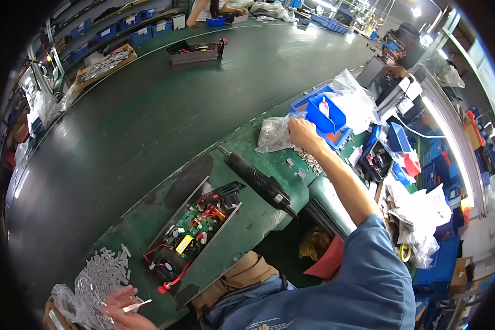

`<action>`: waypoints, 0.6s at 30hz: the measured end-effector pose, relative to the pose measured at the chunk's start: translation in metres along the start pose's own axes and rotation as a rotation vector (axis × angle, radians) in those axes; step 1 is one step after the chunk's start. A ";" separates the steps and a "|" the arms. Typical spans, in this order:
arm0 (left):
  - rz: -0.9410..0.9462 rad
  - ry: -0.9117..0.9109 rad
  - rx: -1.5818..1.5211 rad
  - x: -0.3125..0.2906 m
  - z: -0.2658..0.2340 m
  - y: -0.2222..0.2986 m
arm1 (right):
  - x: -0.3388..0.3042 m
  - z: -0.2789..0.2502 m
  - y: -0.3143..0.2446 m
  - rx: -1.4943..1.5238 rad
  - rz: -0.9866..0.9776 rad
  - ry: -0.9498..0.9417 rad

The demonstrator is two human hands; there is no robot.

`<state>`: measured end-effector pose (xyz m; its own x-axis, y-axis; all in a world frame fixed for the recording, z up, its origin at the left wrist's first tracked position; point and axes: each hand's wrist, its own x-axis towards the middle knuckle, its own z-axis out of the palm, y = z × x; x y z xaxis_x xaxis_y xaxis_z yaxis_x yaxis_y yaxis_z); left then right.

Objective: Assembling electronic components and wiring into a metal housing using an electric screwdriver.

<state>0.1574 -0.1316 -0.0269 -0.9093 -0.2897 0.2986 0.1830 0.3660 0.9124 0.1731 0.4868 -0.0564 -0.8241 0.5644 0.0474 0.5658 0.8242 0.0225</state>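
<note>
At the far right of the bench, my right hand (302,133) is closed at the neck of a clear plastic bag (274,136) with small parts inside. My left hand (124,312), fingers partly extended, has a thin white stick (137,306) lying across it, beside a heap of small grey pieces (102,275). Between my hands lies an open device housing (194,234) with a green circuit board, a yellow-labelled component and red wires. A black electric screwdriver (258,179) rests on the bench beyond it. Small metal pieces (308,159) are scattered beneath my right forearm.
Blue bins (324,113) stand past my right hand, one inside another. Across the dark green conveyor belt (121,121) sits another open housing (197,52). Two other people are at work on the far side. White bags (418,209) hang at right.
</note>
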 end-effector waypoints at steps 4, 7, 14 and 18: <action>0.116 0.013 -0.301 -0.004 -0.019 -0.026 | -0.005 -0.006 0.012 0.010 -0.022 0.001; 0.009 0.129 -0.249 -0.006 -0.009 -0.005 | -0.022 -0.011 0.009 0.150 0.002 0.053; -0.287 -0.250 -0.365 -0.001 -0.002 0.020 | -0.027 0.009 0.018 0.512 -0.146 0.273; -0.091 -0.516 -0.427 -0.011 0.035 0.050 | -0.031 0.019 0.028 0.484 -0.132 0.301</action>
<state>0.1633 -0.0792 0.0053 -0.9705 0.1956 0.1406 0.1328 -0.0527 0.9897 0.2141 0.4939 -0.0764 -0.8031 0.4759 0.3586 0.3238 0.8537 -0.4078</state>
